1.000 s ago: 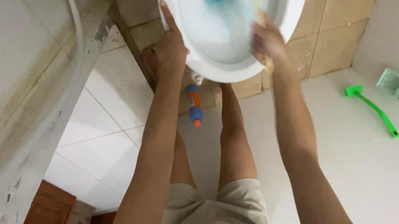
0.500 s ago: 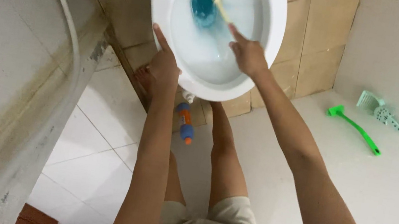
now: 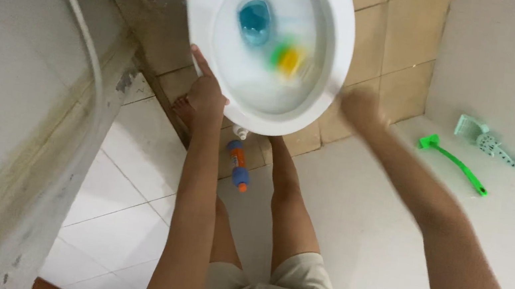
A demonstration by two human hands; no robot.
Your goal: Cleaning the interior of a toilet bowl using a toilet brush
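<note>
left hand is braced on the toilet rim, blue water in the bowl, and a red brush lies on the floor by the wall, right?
Not quite: the brush on the floor is green, not red, as the head view shows. The left hand does rest on the toilet rim, and the water is blue.

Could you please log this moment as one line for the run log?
left hand: on toilet bowl rim | right hand: blurred, holding brush in bowl | floor: bottle
</note>
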